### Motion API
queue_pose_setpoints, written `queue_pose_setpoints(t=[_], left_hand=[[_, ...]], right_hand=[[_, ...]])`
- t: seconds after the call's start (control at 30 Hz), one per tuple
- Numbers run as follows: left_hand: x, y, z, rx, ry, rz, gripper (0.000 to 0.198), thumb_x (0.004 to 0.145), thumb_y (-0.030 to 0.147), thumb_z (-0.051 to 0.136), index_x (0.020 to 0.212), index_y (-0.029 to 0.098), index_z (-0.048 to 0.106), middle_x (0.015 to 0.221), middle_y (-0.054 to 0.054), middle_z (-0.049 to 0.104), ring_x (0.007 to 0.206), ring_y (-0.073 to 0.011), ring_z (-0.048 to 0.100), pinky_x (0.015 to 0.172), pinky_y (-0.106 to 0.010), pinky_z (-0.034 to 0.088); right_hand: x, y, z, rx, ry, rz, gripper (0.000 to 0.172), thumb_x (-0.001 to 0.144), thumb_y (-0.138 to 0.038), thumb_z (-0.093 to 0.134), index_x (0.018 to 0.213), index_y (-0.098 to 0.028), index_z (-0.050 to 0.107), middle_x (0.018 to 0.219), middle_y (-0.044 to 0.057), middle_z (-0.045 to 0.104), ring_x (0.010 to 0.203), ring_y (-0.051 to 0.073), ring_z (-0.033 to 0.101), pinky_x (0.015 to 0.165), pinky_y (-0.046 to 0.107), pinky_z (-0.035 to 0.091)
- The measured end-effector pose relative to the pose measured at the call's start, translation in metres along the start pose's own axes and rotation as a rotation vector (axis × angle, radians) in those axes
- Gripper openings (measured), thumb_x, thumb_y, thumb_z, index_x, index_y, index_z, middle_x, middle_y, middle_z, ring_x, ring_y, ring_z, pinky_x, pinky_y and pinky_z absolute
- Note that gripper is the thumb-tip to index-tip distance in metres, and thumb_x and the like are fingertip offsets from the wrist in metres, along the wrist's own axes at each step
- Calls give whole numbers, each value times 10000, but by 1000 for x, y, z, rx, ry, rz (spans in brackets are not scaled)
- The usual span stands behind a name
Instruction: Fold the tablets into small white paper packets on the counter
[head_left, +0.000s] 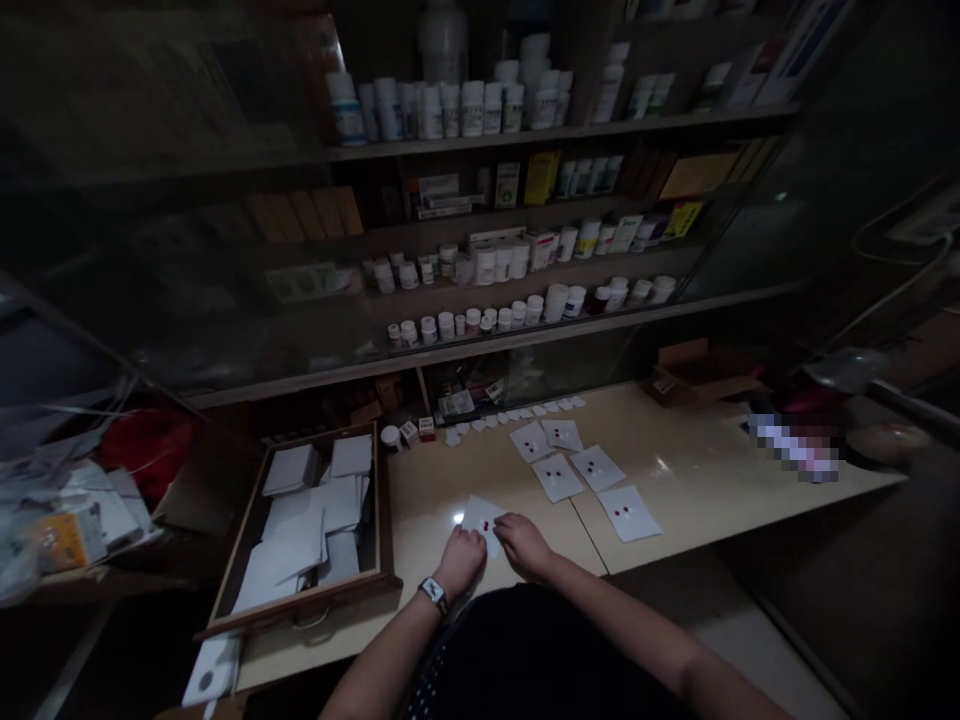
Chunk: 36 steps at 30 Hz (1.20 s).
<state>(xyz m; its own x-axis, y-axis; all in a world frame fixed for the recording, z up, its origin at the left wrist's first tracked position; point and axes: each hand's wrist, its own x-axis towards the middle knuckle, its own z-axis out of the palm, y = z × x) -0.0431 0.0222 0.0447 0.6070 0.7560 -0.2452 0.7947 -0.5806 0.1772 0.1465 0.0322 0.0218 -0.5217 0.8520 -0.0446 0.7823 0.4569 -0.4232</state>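
Flanking small red pills [486,526] on square white paper [475,511] with left hand [461,561] and right hand [523,546], narrowly curled in uncertain grips.

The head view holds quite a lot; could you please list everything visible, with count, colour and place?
near paper: one, white, at both hands
flat papers: five, white, further right
pills: two per flat paper, red; near paper's count unclear
small packets: about ten, white, tabletop's back
drawer: one, brown, left
paper stacks: several, white, in drawer
jar: one, white, by drawer's far right corner
bottles: many, mostly white, shelves behind
cardboard box: one, brown, back right
tabletop: one, cream, centre
watch: one, dark-strapped, left wrist
left hand: one, bare, paper's left
right hand: one, bare, paper's right
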Motion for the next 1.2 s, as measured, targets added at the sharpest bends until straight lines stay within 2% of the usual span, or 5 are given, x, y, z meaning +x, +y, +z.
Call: queue_pose_setpoints(t=[0.4, 0.53, 0.63, 0.83, 1.2], left_hand=[[5, -23, -14, 121, -150, 244, 272, 892, 61, 398, 1088, 60, 587, 945, -177, 662, 877, -270, 646, 779, -384, 495], [3, -21, -17, 79, -159, 178, 217, 921, 199, 446, 1014, 89, 608, 950, -163, 656, 869, -258, 639, 780, -368, 498], [5, -6, -12, 75, -127, 76, 376, 885, 396, 537, 1066, 71, 594, 995, -192, 635, 894, -298, 633, 750, -389, 510], [14, 7, -6, 105, -143, 1, 289, 913, 83, 377, 1115, 44, 581, 960, -206, 642, 892, -273, 662, 719, -345, 515], [11, -9, -14, -90, -85, -162, 277, 910, 101, 392, 1046, 125, 632, 986, -138, 682, 944, -247, 649, 799, -321, 483]], right_hand=[[-4, 4, 0, 15, -4, -39, 342, 837, -147, 460, 1113, -158, 661, 1180, 125, 643, 1052, 240, 558, 941, 356, 413], [-5, 4, -3, -8, -31, -64, 368, 819, -168, 471, 1144, -147, 643, 1192, 137, 632, 1065, 259, 548, 948, 375, 405], [-5, 3, -3, -11, -38, -58, 368, 826, -167, 457, 1143, -155, 643, 1175, 139, 633, 1066, 263, 546, 945, 388, 401], [-4, 6, 0, 5, -24, -53, 368, 808, -151, 468, 1128, -153, 649, 1167, 136, 634, 1053, 255, 549, 936, 373, 408], [2, 4, 2, 33, 22, 30, 228, 907, -207, 455, 947, -165, 675, 989, 102, 675, 930, 223, 582, 836, 320, 432]])
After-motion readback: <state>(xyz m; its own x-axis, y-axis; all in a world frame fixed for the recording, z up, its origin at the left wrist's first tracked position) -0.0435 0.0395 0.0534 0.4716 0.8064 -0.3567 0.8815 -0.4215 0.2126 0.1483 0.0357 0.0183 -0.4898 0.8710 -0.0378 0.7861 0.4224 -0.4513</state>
